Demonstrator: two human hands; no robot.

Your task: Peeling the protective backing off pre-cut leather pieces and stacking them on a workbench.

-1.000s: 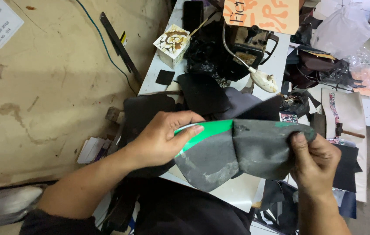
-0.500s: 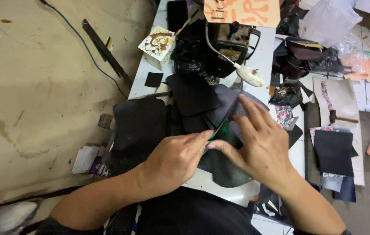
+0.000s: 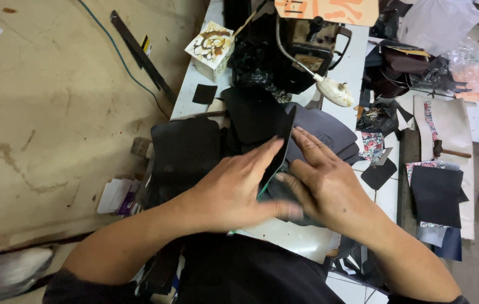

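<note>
Head view: the left hand point(image 3: 234, 188) and right hand point(image 3: 324, 186) press together on a folded dark sheet point(image 3: 278, 151) with a green edge, fingers closed flat against it from both sides. The sheet stands on edge over the white tabletop point(image 3: 290, 236), just below the black sewing machine point(image 3: 307, 42).

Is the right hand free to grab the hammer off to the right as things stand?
Probably not at once: the right hand is pressing the folded dark sheet against the left hand. The hammer itself lies uncovered.
</note>
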